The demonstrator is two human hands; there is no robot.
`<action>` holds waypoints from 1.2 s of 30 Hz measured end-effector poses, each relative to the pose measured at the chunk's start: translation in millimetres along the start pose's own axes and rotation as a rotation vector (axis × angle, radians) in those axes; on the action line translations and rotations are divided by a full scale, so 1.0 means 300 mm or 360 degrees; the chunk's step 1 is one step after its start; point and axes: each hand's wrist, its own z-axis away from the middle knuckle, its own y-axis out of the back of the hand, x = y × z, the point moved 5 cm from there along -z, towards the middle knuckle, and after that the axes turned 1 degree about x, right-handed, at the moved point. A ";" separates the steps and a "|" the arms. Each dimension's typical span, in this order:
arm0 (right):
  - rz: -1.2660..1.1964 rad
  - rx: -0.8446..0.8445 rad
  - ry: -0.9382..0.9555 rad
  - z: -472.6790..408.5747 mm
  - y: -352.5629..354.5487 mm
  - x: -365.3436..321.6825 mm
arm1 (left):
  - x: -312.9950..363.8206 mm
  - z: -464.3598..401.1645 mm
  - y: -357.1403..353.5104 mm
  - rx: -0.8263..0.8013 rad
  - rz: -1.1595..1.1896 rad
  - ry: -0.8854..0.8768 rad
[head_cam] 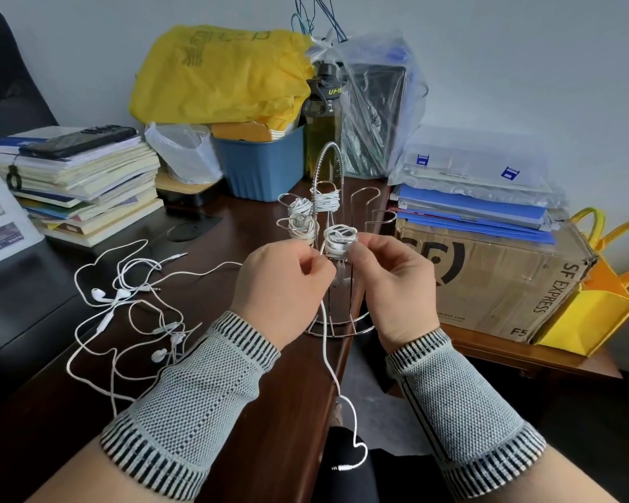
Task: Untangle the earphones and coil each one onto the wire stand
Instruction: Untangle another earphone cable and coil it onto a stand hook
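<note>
A chrome wire stand (342, 321) stands on the dark wooden desk (269, 393) near its right edge. Three of its arms carry coiled white earphones (300, 206). A fourth coil (340, 237) sits on the front arm, between my hands. My left hand (282, 285) pinches the white cable (329, 364) of this coil; the cable's loose end hangs down past the desk edge. My right hand (393, 281) grips the coil's right side with fingers and thumb. A tangle of white earphones (131, 310) lies on the desk to the left.
Stacked books with a phone (77, 139) on top sit at the back left. Behind the stand are a blue bin (262, 165), a yellow bag (218, 74) and a bottle (322, 114). A cardboard box (487, 277) and yellow tote (596, 303) stand right.
</note>
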 end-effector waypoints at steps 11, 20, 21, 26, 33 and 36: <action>-0.0023 0.0000 0.0047 0.010 -0.034 0.029 | -0.023 0.010 -0.008 0.0053 0.0225 -0.0001; 0.0116 -0.0033 0.0159 0.016 -0.022 0.032 | -0.027 0.020 -0.012 0.0086 0.0331 0.0103; 0.0137 -0.0044 0.0174 0.018 -0.020 0.030 | -0.028 0.021 -0.011 0.0079 0.0387 0.0131; 0.0150 -0.0046 0.0201 0.014 -0.017 0.026 | -0.038 0.022 -0.019 0.0060 0.0426 0.0148; 0.0235 -0.0042 0.0243 0.001 -0.020 0.012 | -0.042 0.016 -0.018 0.0123 0.0325 0.0042; 0.0233 -0.0055 0.0227 0.000 -0.017 0.017 | -0.042 0.017 -0.028 0.0116 0.0324 -0.0001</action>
